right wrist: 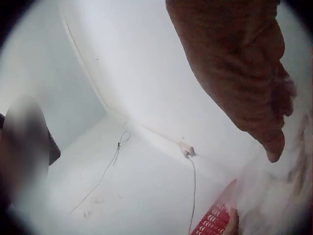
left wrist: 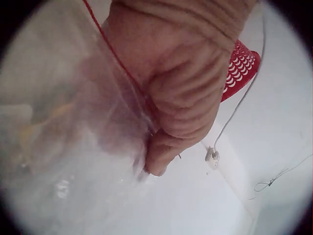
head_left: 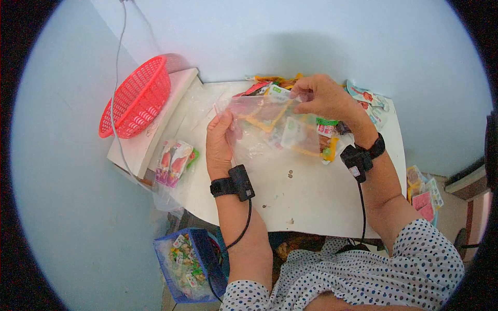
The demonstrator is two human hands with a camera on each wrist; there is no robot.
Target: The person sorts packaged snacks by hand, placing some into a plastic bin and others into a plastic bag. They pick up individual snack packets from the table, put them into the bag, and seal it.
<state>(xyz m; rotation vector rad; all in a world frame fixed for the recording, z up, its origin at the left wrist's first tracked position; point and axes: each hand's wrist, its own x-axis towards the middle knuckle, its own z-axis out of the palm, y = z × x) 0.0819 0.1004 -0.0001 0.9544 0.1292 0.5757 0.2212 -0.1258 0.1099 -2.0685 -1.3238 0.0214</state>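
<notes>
A clear plastic bag point(head_left: 259, 119) with a red edge line is stretched between both hands above the white table. The left hand point(head_left: 220, 142) pinches its left edge between thumb and fingers; in the left wrist view the left hand point(left wrist: 171, 83) has the red line point(left wrist: 115, 54) running under its thumb. At the bag's upper right, the right hand point(head_left: 329, 101) pinches the film with bent fingers. In the right wrist view the right hand point(right wrist: 244, 73) is dark, with blurred film point(right wrist: 279, 191) below it. Colourful packets point(head_left: 327, 129) lie behind and beneath the bag.
A red basket point(head_left: 137, 98) leans on a white ledge point(head_left: 161, 122) at the left, a cable hanging over it. Pink-and-white packets point(head_left: 174, 163) lie at the table's left side. A blue bag point(head_left: 189, 267) of small packets stands below. More packets point(head_left: 423, 194) sit beyond the right edge.
</notes>
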